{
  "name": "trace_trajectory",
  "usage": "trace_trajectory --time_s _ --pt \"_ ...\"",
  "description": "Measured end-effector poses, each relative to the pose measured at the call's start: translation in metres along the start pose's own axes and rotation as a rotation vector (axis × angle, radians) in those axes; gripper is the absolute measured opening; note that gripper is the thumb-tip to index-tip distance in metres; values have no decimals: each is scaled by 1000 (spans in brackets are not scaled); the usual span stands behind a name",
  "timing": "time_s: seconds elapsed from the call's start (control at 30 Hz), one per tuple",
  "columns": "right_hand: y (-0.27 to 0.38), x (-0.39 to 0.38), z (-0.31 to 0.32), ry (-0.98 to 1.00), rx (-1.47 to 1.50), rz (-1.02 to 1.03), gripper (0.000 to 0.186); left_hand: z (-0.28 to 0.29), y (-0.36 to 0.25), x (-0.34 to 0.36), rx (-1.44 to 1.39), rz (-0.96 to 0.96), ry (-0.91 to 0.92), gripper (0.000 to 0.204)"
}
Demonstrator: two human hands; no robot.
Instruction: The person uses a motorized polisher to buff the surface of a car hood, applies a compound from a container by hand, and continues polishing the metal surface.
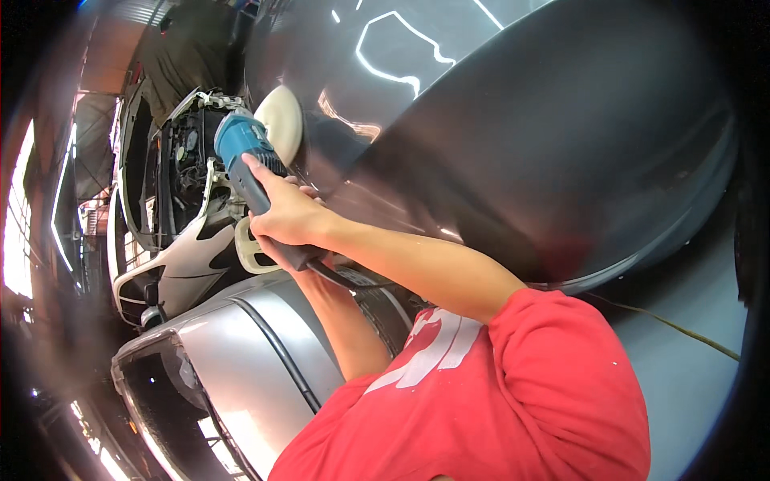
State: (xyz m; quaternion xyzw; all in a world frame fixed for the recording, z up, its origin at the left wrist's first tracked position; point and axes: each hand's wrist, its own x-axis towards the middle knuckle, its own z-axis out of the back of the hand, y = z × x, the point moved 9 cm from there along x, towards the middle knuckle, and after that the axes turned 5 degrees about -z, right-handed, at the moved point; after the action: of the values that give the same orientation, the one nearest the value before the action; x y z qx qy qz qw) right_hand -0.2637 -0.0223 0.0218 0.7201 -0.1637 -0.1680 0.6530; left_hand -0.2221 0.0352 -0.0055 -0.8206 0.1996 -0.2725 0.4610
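A blue and black power polisher (245, 152) with a round cream pad (281, 126) is held up at the left of the middle. The pad stands on edge against the glossy dark grey car body panel (481, 144); whether it spins cannot be seen. My right hand (289, 210) wraps round the polisher's black body, its thumb lying along the top. Lower down, my left hand (271, 243) closes on the rear part of the tool, largely covered by my right hand. A black cord (341, 278) trails from the tool's back end, below my right forearm.
A silver car (257, 345) stands at the lower left. Beyond it is a white car (188, 260) with its engine bay exposed. A cream loop-shaped part (243, 247) shows beside my left hand. A thin yellowish line (674, 325) crosses the grey floor at right.
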Motion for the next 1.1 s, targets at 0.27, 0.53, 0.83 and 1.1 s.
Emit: trace_trajectory --time_s 0.27,0.53,0.83,1.1 --pt "28 36 49 -133 -31 15 100 -83 -15 55 153 -59 116 69" --pt "82 4 150 -383 178 149 96 -157 -4 91 238 -65 213 67" --pt "79 -12 156 -413 151 151 98 -151 -4 78 255 -67 169 65" --pt "42 5 86 -99 105 -2 104 -108 -10 44 269 -83 68 63"
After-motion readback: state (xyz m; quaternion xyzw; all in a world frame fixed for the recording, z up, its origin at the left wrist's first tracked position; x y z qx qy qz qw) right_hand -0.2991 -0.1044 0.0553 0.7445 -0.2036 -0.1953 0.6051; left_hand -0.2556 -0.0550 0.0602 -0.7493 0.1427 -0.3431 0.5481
